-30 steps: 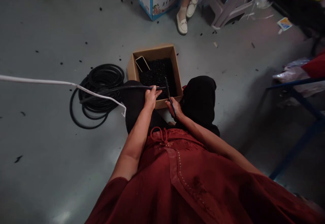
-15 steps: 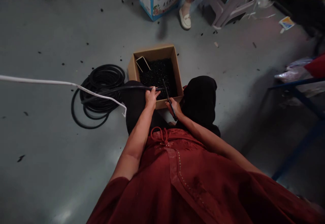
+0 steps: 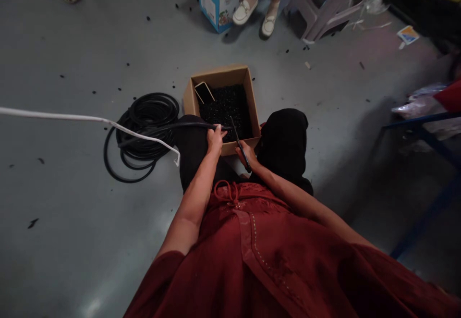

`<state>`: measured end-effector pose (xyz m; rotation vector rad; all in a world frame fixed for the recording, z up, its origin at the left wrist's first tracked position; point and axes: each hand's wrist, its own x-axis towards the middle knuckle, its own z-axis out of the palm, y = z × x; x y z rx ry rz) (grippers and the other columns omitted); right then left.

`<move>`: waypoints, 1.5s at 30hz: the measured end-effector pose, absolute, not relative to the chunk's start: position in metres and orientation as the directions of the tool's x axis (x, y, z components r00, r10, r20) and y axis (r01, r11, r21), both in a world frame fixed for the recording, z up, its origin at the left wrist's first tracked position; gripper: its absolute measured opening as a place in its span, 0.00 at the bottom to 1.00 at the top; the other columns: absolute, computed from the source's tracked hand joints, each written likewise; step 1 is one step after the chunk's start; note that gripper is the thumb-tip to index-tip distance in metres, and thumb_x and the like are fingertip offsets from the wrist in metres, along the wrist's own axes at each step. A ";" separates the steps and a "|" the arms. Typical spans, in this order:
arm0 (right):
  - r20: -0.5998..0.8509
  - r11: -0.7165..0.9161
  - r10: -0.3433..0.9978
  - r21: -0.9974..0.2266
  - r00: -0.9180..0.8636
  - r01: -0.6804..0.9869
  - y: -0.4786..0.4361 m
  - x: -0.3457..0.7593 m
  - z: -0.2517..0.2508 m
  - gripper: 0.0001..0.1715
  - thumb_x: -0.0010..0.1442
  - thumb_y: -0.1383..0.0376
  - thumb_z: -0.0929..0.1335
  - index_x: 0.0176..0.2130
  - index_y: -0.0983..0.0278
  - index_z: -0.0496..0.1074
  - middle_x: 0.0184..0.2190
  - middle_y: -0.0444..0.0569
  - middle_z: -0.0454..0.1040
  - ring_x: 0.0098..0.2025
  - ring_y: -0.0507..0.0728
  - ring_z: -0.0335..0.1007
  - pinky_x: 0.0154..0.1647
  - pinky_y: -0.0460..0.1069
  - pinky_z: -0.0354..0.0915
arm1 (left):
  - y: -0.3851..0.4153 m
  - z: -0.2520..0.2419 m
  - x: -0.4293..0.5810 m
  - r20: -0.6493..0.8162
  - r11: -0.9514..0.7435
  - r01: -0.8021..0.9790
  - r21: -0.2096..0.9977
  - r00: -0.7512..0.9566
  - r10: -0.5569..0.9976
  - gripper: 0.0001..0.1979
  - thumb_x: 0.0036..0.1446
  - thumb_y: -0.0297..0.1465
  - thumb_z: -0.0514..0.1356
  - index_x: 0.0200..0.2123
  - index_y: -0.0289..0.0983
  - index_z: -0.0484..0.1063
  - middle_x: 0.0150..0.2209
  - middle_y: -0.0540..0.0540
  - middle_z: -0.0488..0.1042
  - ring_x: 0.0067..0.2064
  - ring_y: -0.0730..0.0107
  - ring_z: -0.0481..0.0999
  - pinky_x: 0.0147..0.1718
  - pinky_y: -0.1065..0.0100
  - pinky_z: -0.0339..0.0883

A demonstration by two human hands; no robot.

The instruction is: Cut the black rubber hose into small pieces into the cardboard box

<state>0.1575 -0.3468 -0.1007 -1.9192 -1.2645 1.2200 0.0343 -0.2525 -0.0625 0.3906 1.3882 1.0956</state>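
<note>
Two bare hands work over a cardboard box (image 3: 220, 77) in the head view, which looks down past a red garment (image 3: 252, 265) and black-clad knees (image 3: 284, 145). The left hand (image 3: 215, 141) has a closed grip round a black corrugated tube (image 3: 187, 125), which runs from a coil (image 3: 144, 135) on the floor at left, and its end sticks out just past the fingers above the box. The right hand (image 3: 245, 153) has a closed grip on black-handled scissors (image 3: 242, 151), their blades pointing far, with the tips just beside the tube's end; whether the blades are parted is too small to tell. The box sits against the knees and holds a heap of short black pieces (image 3: 225, 111) and a phone (image 3: 203, 92) at its far left corner. More black bits (image 3: 149, 18) dot the floor around it. A white cord (image 3: 54, 114) crosses from the left over the coil. With the blades this close to the left fingers, a careless snip could nick them, and a piece falling wide of the box would land on the floor. Far off stand a co-worker's white shoes (image 3: 245, 13)
</note>
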 end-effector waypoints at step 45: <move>-0.411 -0.410 0.911 -0.894 0.031 0.182 -0.356 0.142 -0.085 0.23 0.64 0.43 0.65 0.44 0.59 0.65 0.40 0.47 0.76 0.40 0.57 0.75 0.49 0.55 0.72 | -0.254 -0.052 0.034 -0.583 0.469 -0.517 0.715 -0.072 0.809 0.05 0.68 0.26 0.61 0.37 0.36 0.70 0.34 0.48 0.76 0.42 0.70 0.82 0.58 0.56 0.76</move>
